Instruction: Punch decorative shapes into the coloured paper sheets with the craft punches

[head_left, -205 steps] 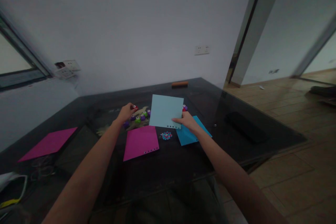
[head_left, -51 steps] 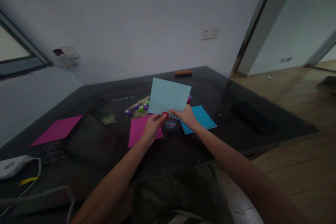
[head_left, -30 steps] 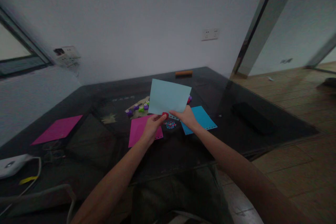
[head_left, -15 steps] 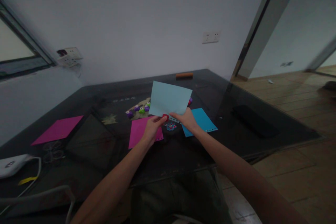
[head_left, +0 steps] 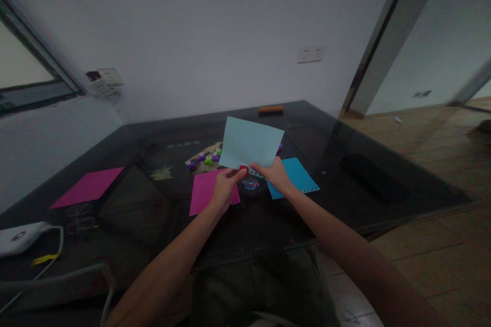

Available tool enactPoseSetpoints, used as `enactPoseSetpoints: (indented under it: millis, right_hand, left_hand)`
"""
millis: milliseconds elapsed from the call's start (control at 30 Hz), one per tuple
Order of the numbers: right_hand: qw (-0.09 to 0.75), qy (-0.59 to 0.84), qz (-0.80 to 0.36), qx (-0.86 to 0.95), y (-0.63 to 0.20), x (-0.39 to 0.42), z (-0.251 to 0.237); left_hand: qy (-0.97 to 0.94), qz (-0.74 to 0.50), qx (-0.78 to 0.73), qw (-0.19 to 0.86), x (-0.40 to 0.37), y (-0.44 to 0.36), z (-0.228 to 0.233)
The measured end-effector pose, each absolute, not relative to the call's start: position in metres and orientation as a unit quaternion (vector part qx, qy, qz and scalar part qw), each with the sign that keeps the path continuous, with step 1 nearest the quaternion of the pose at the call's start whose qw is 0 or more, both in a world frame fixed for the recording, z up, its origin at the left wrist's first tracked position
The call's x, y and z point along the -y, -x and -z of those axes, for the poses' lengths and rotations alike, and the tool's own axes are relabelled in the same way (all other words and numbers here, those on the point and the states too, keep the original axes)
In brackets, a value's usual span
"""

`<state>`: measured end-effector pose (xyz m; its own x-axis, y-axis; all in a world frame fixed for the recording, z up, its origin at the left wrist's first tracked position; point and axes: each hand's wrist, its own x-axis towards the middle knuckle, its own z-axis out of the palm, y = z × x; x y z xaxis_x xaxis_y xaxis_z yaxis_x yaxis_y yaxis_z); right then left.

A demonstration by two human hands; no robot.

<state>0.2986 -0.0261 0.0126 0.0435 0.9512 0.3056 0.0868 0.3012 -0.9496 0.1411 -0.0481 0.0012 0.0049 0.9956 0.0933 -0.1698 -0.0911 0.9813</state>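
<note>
My left hand (head_left: 225, 187) is closed around a small red paper punch (head_left: 243, 169) at the lower edge of a pale blue sheet of paper (head_left: 251, 140). My right hand (head_left: 275, 173) pinches that sheet near its lower right, thumb across the front. A row of small punched holes shows along the sheet's bottom edge, between the hands. Below them lies a little heap of coloured paper bits (head_left: 251, 184). Under my left hand is a pink sheet (head_left: 201, 191), and under my right a bright blue sheet (head_left: 297, 176); both have holes along the near edge.
Several purple and green punches (head_left: 208, 160) sit behind the pink sheet. Another pink sheet (head_left: 90, 187), glasses (head_left: 81, 218) and a white device with a cable (head_left: 21, 237) are at left. A brown roll (head_left: 270, 110) lies at the back, a dark case (head_left: 374, 176) at right.
The view shifts slightly. Both hands keep their hold on the punch and the pale blue sheet, with hardly any movement.
</note>
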Motion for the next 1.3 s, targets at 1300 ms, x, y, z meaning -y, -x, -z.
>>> enactPoseSetpoints:
  millis: [1300]
  right_hand:
    - [0.576, 0.448, -0.372, 0.574, -0.2991, 0.0247, -0.0095]
  left_hand:
    - [-0.503, -0.547, -0.42, 0.521, 0.0425, -0.1391, 0.0032]
